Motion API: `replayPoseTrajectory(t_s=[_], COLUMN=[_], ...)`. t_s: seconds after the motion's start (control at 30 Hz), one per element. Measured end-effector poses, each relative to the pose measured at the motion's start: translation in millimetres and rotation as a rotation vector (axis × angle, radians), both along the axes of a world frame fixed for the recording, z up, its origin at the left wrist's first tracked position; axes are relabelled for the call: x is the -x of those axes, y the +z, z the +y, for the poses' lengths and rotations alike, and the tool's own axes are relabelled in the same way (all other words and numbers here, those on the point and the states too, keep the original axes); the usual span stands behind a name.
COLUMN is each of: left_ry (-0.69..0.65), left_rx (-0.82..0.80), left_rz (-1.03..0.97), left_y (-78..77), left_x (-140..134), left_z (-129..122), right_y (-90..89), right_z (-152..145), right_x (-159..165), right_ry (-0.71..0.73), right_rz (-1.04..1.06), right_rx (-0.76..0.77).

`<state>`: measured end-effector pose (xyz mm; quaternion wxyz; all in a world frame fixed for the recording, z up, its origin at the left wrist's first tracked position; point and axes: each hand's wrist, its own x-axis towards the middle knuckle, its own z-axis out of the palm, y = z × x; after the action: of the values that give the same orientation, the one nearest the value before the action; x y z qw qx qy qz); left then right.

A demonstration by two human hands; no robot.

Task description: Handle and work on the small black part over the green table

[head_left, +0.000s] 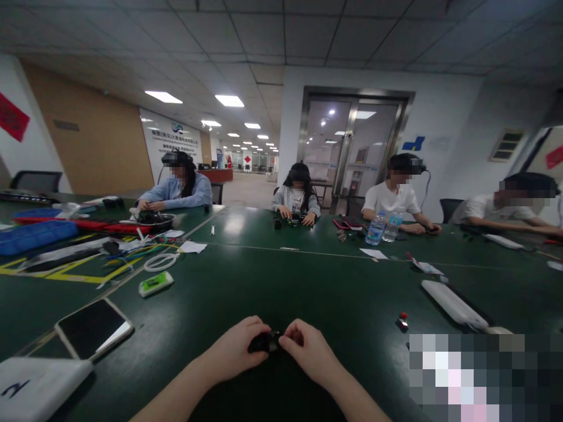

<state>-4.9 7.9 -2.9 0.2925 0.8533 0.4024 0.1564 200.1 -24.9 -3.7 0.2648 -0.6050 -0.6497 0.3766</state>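
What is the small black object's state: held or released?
Held: the left hand grips the small black object between thumb and fingers; the right hand is at its end.

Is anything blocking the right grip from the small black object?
Nothing visible does: the right grip is at the right end of the small black object, which the left grip holds. Contact on the right is unclear.

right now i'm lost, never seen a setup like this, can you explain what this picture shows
There is no machine: a camera worn on a person's head took this picture, looking forward and down. Their bare left hand holds a small black object; their bare right hand is at its other end, perhaps touching it. On the dark green tabletop are a flat, pale-rimmed device with a dark screen, a green-and-white item and a blue plastic tray. Four other people sit around it.
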Motion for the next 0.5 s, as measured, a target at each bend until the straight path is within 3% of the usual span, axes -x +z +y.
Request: replayPoseTrajectory(t_s=[0.23, 0.33, 0.43, 0.5], left_ry=[0.499, 0.842, 1.133, 1.2], left_rx=[-0.127, -0.138, -0.129, -0.166], left_rz=[0.141, 0.263, 0.364, 0.292], left_y=[-14.8, -24.0, -34.0, -40.6], left_x=[88, 124, 144, 150], left_z=[60, 77, 83, 84], right_y=[-6.9, -9.0, -9.7, -10.7], right_z=[16, 22, 25, 26], right_x=[-42, -58, -67, -69], right_ry=[-0.167, -0.262, -0.324, -0.328], right_rz=[0.011, -0.012, -0.026, -0.015], right_rx=[-0.037, -0.066, -0.08, -0.078])
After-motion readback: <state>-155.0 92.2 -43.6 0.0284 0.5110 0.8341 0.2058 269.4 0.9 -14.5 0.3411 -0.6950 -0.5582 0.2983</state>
